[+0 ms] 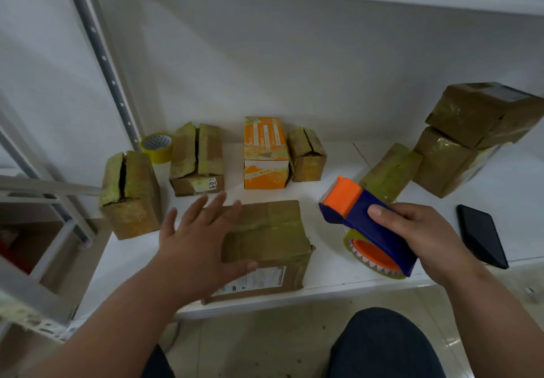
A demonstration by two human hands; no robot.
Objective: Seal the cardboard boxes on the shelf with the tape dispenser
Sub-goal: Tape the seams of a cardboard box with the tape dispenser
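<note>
A flat brown cardboard box (273, 239) with a shipping label lies at the shelf's front edge. My left hand (200, 239) is spread over its left part with straight fingers. My right hand (424, 236) grips a blue and orange tape dispenser (362, 215) just right of that box, its tape roll (374, 259) hanging at the shelf edge. Behind stand several more boxes: a tall one with a split top (132, 198), a taped pair (197, 162), an orange and white box (265, 153), a small brown box (307, 153).
A spare roll of yellowish tape (157, 146) sits at the back left. Two stacked boxes (471, 133) and a slim box (388, 171) fill the right. A black phone (482, 236) lies at the right front of the white shelf (329, 271). A metal upright (100, 53) stands left.
</note>
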